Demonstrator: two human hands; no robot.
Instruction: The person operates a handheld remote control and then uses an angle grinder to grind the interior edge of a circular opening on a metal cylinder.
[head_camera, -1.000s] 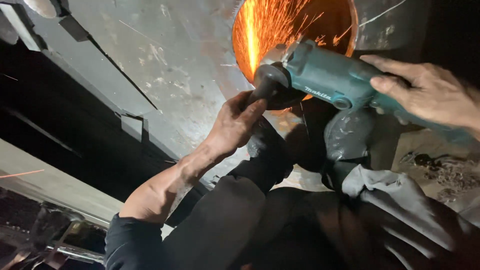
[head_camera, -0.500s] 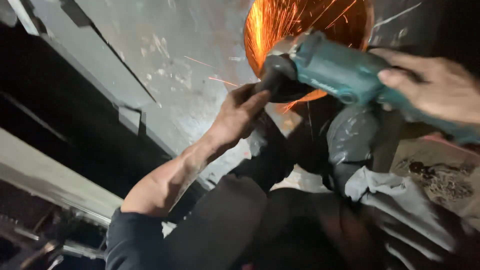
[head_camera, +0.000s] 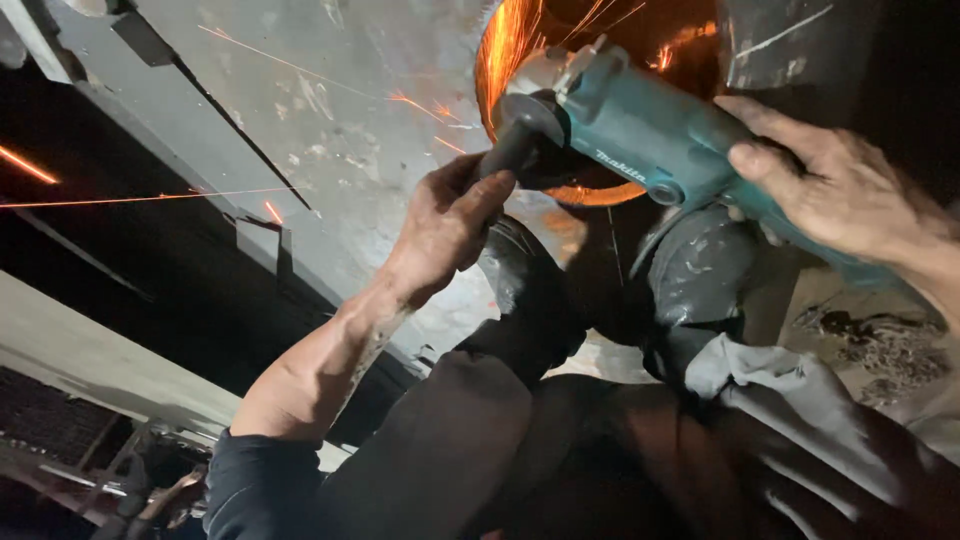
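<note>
Teal angle grinder (head_camera: 640, 135): your right hand (head_camera: 835, 190) wraps its body, your left hand (head_camera: 445, 220) grips the black side handle (head_camera: 505, 150). Orange sparks (head_camera: 505, 50) above both grips, against grey metal plate (head_camera: 330, 120).

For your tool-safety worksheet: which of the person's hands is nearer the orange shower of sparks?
Left. The left hand grips the black side handle just beside the orange sparks; the right hand holds the teal angle grinder at its rear, farther off.

Single head-worn view, aimed down and forward, tilted; scene is seen close up, angle grinder (head_camera: 640, 135) and steel plate (head_camera: 330, 120) filling the frame.
</note>
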